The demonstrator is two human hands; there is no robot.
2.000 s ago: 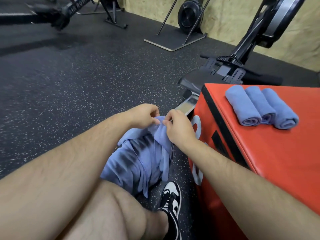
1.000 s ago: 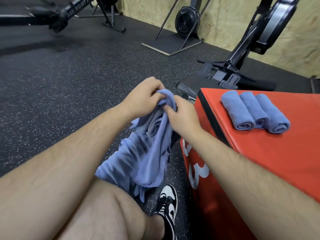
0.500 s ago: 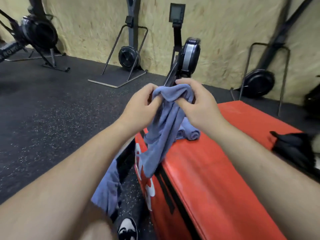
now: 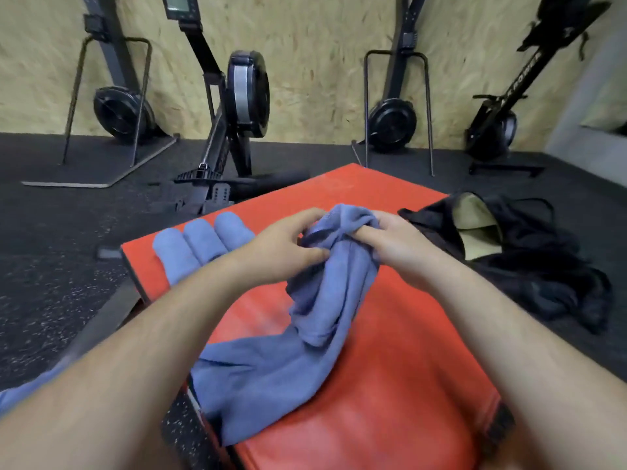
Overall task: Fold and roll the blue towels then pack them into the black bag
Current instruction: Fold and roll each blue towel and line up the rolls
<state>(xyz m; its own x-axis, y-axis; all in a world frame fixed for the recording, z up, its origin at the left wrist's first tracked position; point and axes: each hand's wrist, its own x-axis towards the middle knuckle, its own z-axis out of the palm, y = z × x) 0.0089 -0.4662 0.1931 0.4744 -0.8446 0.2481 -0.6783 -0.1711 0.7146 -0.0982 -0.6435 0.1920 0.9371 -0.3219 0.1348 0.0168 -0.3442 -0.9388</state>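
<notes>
Left hand [image 4: 288, 247]: just left of frame centre, fingers curled, pinching the bunched top of the loose blue towel [image 4: 322, 307] from the left.
Right hand [image 4: 398, 247]: just right of centre, fingers curled into the same bunch from the right.
Towel against the grip: the gathered end sits between the two hands and pokes up above the fingers. The rest hangs below them.
Towel axis: long and crumpled, running from the held end at centre down toward the lower left. It lies on the red padded box [image 4: 400, 395] and spills over the box's left edge.
Rolled blue towels [image 4: 200, 245]: three side by side at the box's left far corner, running roughly up-down in the frame, partly hidden by the left forearm.
Black bag [image 4: 532, 276]: right of centre, against the box's right edge, mouth open on a tan lining.
Rowing machine [image 4: 242, 96]: upper centre-left, behind the box.
</notes>
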